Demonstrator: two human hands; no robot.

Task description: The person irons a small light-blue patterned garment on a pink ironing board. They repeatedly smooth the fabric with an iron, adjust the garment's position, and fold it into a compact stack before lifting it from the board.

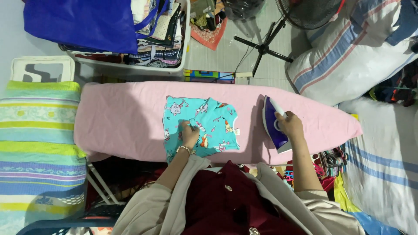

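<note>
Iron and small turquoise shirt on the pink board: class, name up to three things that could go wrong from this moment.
1. The left hand lies flat on the shirt; the iron, gripped by the right hand, could touch its fingers.
2. The iron sits close to the near edge of the ironing board and might slip off.
3. The shirt looks creased, so folds may get pressed in.

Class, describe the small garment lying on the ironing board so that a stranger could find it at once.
Find the long pink padded ironing board across the middle. Near its centre lies a small turquoise child's T-shirt printed with cartoon animals, with the left hand resting on it. The purple steam iron beside it is hard and plain.
</note>
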